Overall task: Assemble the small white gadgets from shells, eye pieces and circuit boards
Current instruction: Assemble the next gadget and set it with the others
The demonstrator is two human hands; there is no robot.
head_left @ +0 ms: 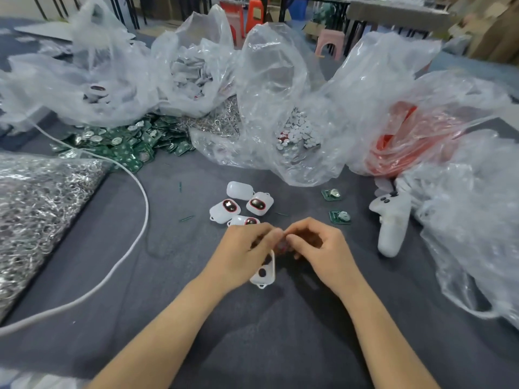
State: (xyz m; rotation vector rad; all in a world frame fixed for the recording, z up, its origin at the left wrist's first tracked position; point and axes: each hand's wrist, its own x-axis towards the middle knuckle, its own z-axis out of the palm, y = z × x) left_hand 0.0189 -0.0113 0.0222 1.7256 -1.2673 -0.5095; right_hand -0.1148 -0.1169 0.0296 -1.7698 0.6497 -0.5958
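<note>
White round pieces (pixel 299 133) are held in a clear bag (pixel 269 66), and metal rings (pixel 36 209) in another at the left. Above the grey table (pixel 196 318), a rounded white shell (pixel 264 273) with a dark hole is gripped by the left hand (pixel 244 254). A small reddish piece (pixel 281 245), blurred, is pinched by the right hand (pixel 317 248).

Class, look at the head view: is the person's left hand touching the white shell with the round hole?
Touching. The head view shows the left hand gripping the white shell, its upper end tucked under the curled fingers.
</note>
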